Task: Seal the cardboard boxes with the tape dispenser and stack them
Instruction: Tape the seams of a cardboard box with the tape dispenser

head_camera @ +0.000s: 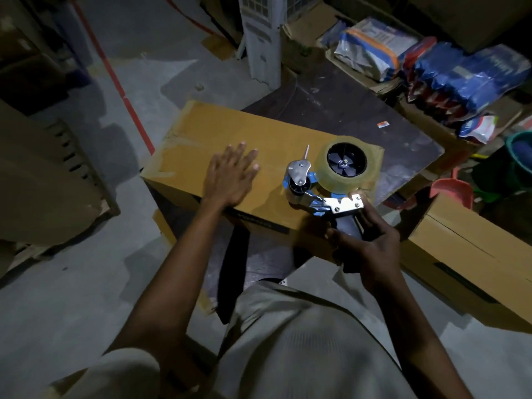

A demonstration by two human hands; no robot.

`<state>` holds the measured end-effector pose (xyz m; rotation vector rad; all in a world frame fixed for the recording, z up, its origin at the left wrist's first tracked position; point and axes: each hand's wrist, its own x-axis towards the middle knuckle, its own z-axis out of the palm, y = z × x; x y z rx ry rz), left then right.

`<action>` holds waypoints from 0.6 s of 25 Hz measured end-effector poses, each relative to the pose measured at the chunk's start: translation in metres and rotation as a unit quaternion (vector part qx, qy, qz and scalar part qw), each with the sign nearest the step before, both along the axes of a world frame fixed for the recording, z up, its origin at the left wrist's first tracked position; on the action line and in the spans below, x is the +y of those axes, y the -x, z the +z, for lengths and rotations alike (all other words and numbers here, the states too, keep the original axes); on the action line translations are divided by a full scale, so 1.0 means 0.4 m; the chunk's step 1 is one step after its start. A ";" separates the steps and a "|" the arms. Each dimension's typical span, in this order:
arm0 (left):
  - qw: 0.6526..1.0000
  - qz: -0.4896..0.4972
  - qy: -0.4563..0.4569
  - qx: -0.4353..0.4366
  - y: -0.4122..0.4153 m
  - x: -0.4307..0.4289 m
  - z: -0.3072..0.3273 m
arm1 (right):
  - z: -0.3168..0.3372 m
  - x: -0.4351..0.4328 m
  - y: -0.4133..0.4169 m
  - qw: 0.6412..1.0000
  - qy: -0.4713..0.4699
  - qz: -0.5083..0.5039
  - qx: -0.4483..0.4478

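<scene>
A long brown cardboard box (230, 133) lies across a dark table, flaps closed, with clear tape along its centre seam. My left hand (230, 177) presses flat on the box top, fingers straight and spread. My right hand (365, 246) grips the handle of a blue and metal tape dispenser (325, 180), which rests on the right part of the box top. Its clear tape roll sits at the box's right end. A second brown cardboard box (472, 254) stands lower at the right, its top seam untaped as far as I can see.
The dark table (374, 116) extends behind the box. Blue and white packets (466, 79) fill cartons at the back right. A teal bucket (521, 151) and a red dustpan (452, 191) sit at the right. Flattened cardboard (43, 174) leans at the left on grey floor.
</scene>
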<state>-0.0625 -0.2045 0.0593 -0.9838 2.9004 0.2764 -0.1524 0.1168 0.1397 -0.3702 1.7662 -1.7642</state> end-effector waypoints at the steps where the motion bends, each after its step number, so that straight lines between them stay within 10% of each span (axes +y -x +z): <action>1: 0.999 0.041 -0.002 0.002 -0.030 -0.051 -0.001 | -0.005 -0.024 0.004 1.000 -0.001 0.010 0.006; 9: 0.999 0.001 -0.029 0.029 -0.092 -0.127 0.007 | -0.033 -0.172 0.010 0.998 0.015 0.066 0.019; 15: 0.971 0.233 -0.034 0.049 -0.122 -0.335 -0.003 | -0.051 -0.204 0.008 0.996 0.006 0.087 0.020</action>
